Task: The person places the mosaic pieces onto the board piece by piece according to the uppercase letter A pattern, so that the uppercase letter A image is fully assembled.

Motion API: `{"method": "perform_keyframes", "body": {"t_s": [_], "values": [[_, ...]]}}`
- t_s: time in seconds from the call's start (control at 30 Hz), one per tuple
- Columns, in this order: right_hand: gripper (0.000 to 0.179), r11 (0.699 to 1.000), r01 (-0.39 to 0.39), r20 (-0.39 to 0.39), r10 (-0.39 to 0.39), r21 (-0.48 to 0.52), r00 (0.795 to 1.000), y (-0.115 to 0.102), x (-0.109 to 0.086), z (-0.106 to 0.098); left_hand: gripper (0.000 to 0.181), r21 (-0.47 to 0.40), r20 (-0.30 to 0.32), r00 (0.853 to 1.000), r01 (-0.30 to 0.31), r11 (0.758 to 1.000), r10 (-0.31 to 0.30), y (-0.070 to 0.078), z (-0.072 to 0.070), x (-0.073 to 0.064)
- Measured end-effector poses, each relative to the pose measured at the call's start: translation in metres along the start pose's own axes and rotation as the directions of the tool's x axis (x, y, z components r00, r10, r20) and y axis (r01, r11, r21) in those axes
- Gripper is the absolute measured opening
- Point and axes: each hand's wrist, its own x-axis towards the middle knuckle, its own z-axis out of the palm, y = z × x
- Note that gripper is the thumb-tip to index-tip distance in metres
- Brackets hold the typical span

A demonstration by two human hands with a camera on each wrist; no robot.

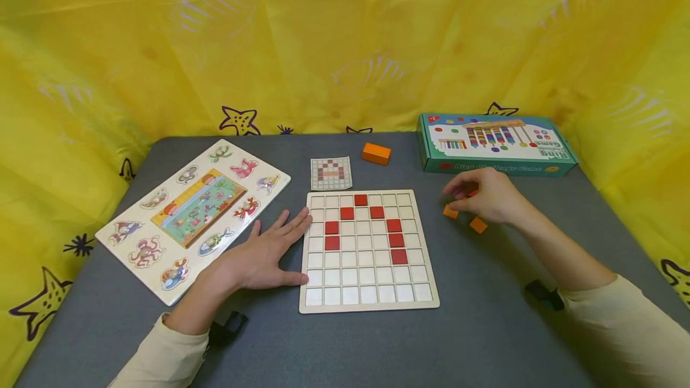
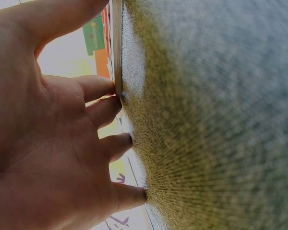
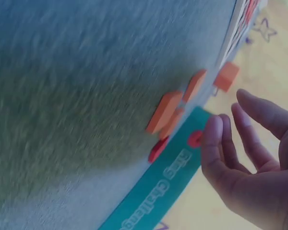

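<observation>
red tiles (image 1: 396, 240) in pale gridded board (image 1: 364, 243)

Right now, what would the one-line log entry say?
left hand: touching board; right hand: near orange blocks, nothing visibly held; red squares: on board; card: beyond board

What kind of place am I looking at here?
Probably a play or activity space, perhaps staged: a yellow cloth backdrop printed with starfish hangs behind a dark grey tabletop, where a square pale wooden grid board holds flat red square tiles.

The green box (image 1: 496, 144) reads "Ring Challenge Game" along its side and "Ring" and "Game" on top.
</observation>
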Motion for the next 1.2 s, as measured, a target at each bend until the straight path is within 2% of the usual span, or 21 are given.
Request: {"method": "perform_keyframes", "body": {"t_s": [0.3, 0.6, 0.8, 1.0, 1.2], "values": [[0.029, 0.997, -0.071, -0.033, 0.072, 0.024, 0.997, 0.022, 0.008, -0.011, 0.107, -0.003, 0.002, 1.0, 0.0, 1.0, 0.0, 0.0, 0.0, 0.0], [0.037, 0.993, -0.111, -0.04, 0.112, 0.034, 0.993, 0.038, 0.012, -0.015, 0.107, 0.002, 0.012, 1.0, 0.01, 1.0, -0.01, 0.001, -0.001, 0.0], [0.04, 0.988, -0.148, -0.005, 0.149, 0.052, 0.989, 0.051, 0.014, -0.015, 0.107, 0.008, 0.012, 1.0, 0.01, 1.0, -0.01, 0.001, 0.0, 0.0], [0.044, 0.972, -0.194, 0.032, 0.191, 0.133, 0.981, 0.061, 0.017, -0.015, 0.107, 0.011, 0.009, 1.0, 0.01, 1.0, -0.01, 0.0, 0.0, 0.0], [0.045, 0.959, -0.206, 0.06, 0.198, 0.193, 0.978, 0.066, 0.02, -0.014, 0.107, 0.003, 0.011, 1.0, 0.016, 1.0, -0.016, 0.001, 0.0, 0.0]]}}
